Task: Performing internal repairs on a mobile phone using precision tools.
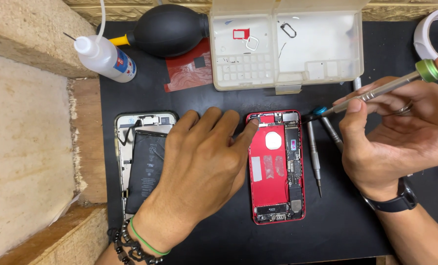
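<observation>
A red opened phone housing [269, 189] lies on the black mat [336, 221] with its circuit board exposed. My left hand [199, 167] rests flat beside it, one fingertip touching the housing's top left corner. My right hand [395, 132] holds a silver screwdriver with a green cap [385, 88], its tip pointing at the housing's top right corner. To the left lies a second opened phone with a black battery [143, 167], partly covered by my left hand.
Two more screwdrivers [314, 152] lie right of the red housing. At the back sit a clear plastic parts box [287, 44], a black rubber air blower [170, 29], a small white squeeze bottle [103, 56] and a red sheet [187, 73]. A tape roll [432, 29] sits at the right edge.
</observation>
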